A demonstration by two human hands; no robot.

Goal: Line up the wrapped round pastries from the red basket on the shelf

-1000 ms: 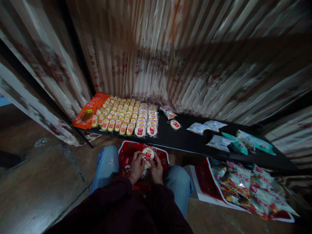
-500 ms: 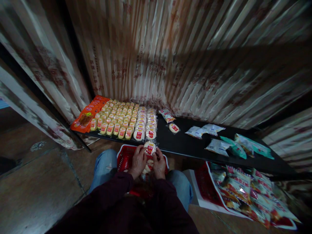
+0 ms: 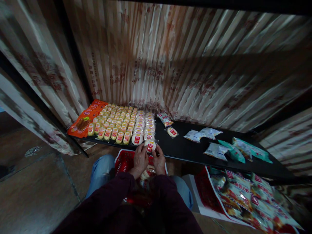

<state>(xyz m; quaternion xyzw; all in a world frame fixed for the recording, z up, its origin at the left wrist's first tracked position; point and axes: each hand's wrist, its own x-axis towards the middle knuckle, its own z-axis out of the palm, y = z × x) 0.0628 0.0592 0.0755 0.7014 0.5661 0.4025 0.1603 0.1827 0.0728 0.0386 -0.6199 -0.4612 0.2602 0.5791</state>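
Possibly, if the left hand [image 3: 141,160], pinching the left rim, lets go early, the round white cake in clear plastic [image 3: 149,143], held at the front edge of the flat black shelf [image 3: 182,148], could slip off. Its red label [image 3: 150,146] faces up; being round, it shows no long axis. The right hand [image 3: 159,160] pinches its right rim.

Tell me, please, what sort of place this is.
Probably a snack shop or stall: the flat black shelf holds rows of round white plastic-wrapped snacks, and the right-hand red plastic basket holds shiny printed packets.
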